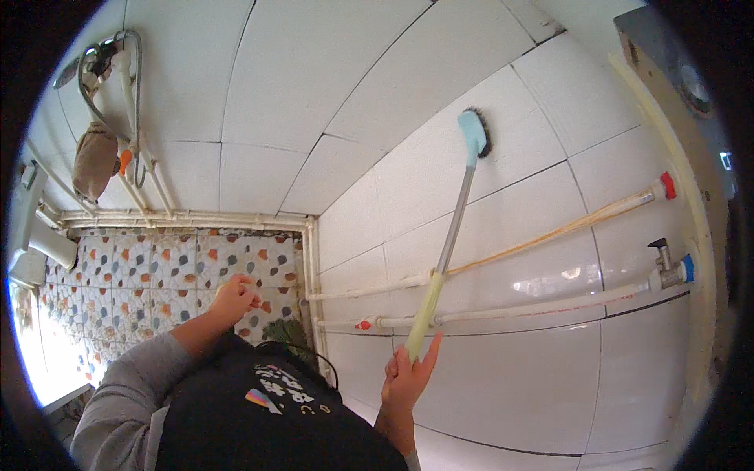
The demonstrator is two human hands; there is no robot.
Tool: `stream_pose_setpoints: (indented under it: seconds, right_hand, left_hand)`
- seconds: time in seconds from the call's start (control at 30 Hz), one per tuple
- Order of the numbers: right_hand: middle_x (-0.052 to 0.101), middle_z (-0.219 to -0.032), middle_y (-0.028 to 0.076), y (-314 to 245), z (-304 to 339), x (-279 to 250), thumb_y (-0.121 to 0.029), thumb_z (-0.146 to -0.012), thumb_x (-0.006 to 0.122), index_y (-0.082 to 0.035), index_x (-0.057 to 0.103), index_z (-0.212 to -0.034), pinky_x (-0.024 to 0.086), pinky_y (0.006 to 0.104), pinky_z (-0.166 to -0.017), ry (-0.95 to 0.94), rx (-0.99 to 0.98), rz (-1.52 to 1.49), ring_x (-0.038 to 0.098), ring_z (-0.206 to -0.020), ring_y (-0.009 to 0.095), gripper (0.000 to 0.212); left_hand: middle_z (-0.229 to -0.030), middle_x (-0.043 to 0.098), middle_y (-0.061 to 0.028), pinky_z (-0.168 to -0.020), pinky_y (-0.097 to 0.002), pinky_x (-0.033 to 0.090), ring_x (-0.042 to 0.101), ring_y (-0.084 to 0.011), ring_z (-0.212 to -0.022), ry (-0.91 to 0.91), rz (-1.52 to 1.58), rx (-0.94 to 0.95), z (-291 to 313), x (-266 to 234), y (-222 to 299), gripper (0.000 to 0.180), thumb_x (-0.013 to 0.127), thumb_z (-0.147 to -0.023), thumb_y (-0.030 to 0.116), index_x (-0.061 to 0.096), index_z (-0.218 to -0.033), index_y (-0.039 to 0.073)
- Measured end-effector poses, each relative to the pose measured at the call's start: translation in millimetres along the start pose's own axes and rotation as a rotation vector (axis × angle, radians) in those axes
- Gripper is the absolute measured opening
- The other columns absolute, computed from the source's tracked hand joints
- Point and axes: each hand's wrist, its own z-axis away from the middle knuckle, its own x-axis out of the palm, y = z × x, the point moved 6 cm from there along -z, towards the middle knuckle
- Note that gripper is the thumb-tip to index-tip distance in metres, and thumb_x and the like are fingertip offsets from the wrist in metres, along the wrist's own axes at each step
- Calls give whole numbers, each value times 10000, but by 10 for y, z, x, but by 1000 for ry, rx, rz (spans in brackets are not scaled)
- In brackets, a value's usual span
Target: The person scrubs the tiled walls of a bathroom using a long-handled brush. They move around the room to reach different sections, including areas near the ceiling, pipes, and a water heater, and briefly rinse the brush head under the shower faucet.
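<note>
My right hand (405, 380) is wrapped round the yellow-green grip of a long-handled scrub brush (453, 228), its thumb lying along the handle. A metal shaft runs up from the grip to a light blue head with dark bristles, which rests against the white tiled wall (518, 102). The shaft passes in front of the wall pipes. My left hand (237, 300) is held over the pebble-patterned floor (173, 267), with nothing in it. Its fingers are loosely bent and a little apart.
White pipes (550, 308) cross the right wall, with a metal valve (667, 267) at their end. A shower hose (140, 102) and a brown bag (96, 161) hang at the upper left. A dark green bundle (287, 334) lies by the corner pipes.
</note>
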Motion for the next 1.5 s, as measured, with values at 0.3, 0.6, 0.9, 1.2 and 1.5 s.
stream_pose_setpoints:
  seconds: [0.3, 0.6, 0.9, 1.2, 1.5]
  right_hand:
    - [531, -834, 90, -540, -673, 646, 3, -911, 446, -217, 226, -1462, 307, 174, -423, -107, 15, -306, 341, -488, 56, 633]
    - [484, -856, 97, -417, 325, 138, -52, -920, 463, -252, 238, -1462, 300, 151, -407, 57, 231, -397, 321, -495, 45, 620]
    - [469, -915, 138, -675, 871, 767, -66, -886, 521, -138, 450, -1342, 345, 181, -473, 161, 203, -647, 365, -525, 85, 467]
    - [547, -909, 173, -1477, 953, 1700, -288, -770, 637, -4, 524, -1121, 383, 255, -480, 302, -256, 195, 509, -608, 193, 465]
    - [481, -805, 94, -2195, 1099, 1530, -433, -908, 504, -106, 432, -590, 380, 333, -684, 560, -1295, 354, 481, -785, 221, 462]
  left_hand:
    - [-871, 635, -142, -626, -316, 515, 635, -193, -715, 72, -46, -6, 97, -209, 223, 282, 482, -894, 80, 383, -1150, 15]
    - [-814, 645, -131, -647, -349, 520, 648, -223, -717, -155, -239, 154, -410, -39, 199, 359, 503, -899, 120, 382, -1215, 0]
    - [-1380, 372, -179, -1047, -471, 310, 344, -364, -1277, -605, -555, 1321, 23, 1636, 2757, 751, 732, -725, 206, 367, -1367, 68]
    - [-845, 587, -73, -908, -451, 413, 560, -285, -913, -610, 78, 1735, 281, 2218, 3930, 329, 817, -639, 185, 556, -811, 84]
    - [-802, 543, -84, -912, -477, 379, 526, -265, -846, -722, 212, 1593, 639, 2280, 4166, 301, 771, -699, 234, 515, -732, 79]
